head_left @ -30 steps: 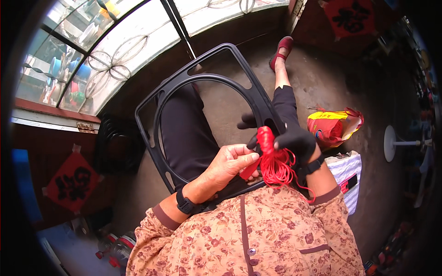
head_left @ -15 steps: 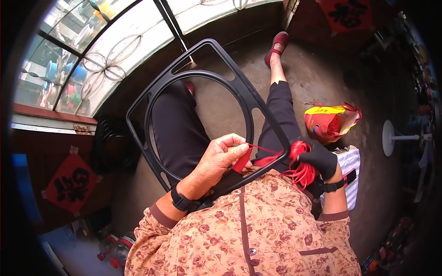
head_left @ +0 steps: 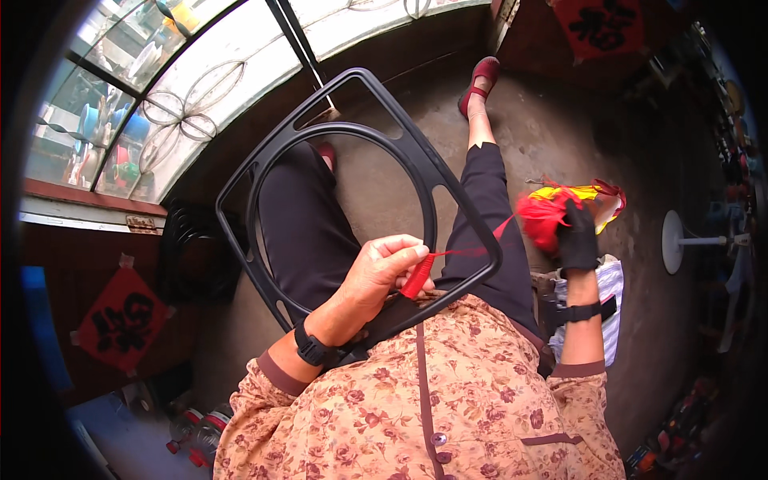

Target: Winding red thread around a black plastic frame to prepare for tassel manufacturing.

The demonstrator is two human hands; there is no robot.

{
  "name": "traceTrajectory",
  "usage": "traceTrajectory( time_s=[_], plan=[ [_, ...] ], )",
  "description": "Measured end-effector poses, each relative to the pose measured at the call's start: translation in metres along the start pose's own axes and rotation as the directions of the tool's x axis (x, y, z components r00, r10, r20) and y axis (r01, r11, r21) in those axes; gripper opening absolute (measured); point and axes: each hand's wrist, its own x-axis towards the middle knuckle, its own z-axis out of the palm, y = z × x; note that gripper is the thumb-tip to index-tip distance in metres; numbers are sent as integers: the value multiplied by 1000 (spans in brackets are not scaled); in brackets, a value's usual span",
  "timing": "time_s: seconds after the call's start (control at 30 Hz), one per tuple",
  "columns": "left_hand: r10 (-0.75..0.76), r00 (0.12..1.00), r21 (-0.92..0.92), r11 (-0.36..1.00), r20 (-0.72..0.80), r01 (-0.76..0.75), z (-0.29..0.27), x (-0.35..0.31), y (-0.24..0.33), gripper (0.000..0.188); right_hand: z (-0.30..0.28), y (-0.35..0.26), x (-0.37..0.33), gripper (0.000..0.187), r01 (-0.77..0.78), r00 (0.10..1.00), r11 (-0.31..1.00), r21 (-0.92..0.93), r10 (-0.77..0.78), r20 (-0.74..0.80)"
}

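Observation:
A black frame with a large round opening lies tilted across my lap. Red cord is wound in close turns round a short stretch of its inner ring. At the upper end of those turns, my left hand pinches the cord between thumb and fingers; its lower fingers are partly hidden behind the ring. My right hand, in a black glove, is closed round a loose bundle of red cord, blurred by motion, out to the right of the frame. A strand stretches between both hands, crossing the frame's right side.
A red and yellow bag stands on the floor behind my right hand. Beside my right forearm lies a striped cloth. A white round-based stand is farther right. Dark stacked pieces sit at the left, under the window.
My right hand has swung up and away from my lap with the cord bundle, lengthening the strand. My left hand stays at the wound turns, and the frame has barely shifted.

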Motion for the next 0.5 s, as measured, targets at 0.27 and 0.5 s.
traceTrajectory(
  time_s=[0.27,0.5],
  plan=[
    [-169,982,-9,985,88,171,1,3,-9,16,92,-160,47,31,-521,805,386,762,-74,588],
    [48,999,-142,989,18,-45,8,1,-17,29,77,-206,33,57,-821,536,-38,570,-396,745]
  ],
)
